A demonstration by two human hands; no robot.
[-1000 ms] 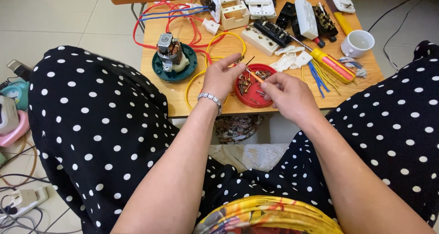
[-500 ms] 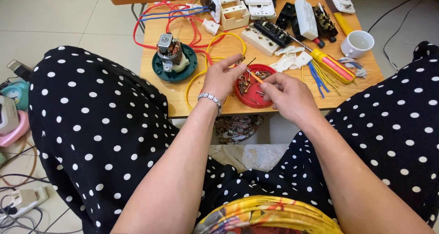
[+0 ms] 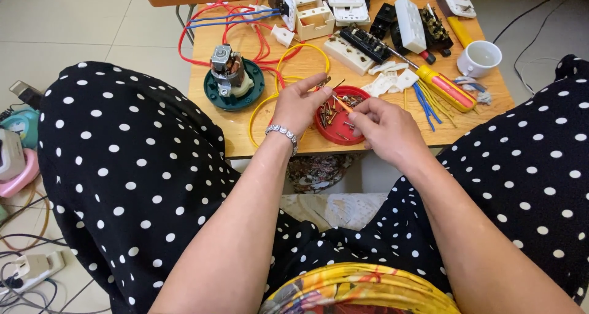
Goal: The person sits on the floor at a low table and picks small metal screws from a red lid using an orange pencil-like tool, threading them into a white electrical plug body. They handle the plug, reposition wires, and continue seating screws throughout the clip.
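Red dish (image 3: 338,127): a shallow round lid full of small screws, sitting at the near edge of the wooden table (image 3: 245,127), between the two hands.
Screws (image 3: 331,111): a loose brownish heap inside the dish; single ones are too small to tell apart.
Left hand (image 3: 299,105): palm down at the dish's left rim, wrist with a beaded bracelet (image 3: 282,133); thumb and forefinger are pinched closed on a small dark piece, likely a screw, held just above the dish.
Right hand (image 3: 383,125): at the dish's right rim, fingers curled closed around a thin orange stick-like thing (image 3: 341,104) that points toward the left fingertips; what it is I cannot tell.
Doing it well: in my judgement, keep both hands low over the dish so a dropped screw falls back in, and hold the wrists steady against the table edge.
Nearby: a yellow wire loop (image 3: 294,65) just beside the left hand, a small motor on a green base (image 3: 233,81) farther left, a yellow-and-red screwdriver (image 3: 445,87) to the right.
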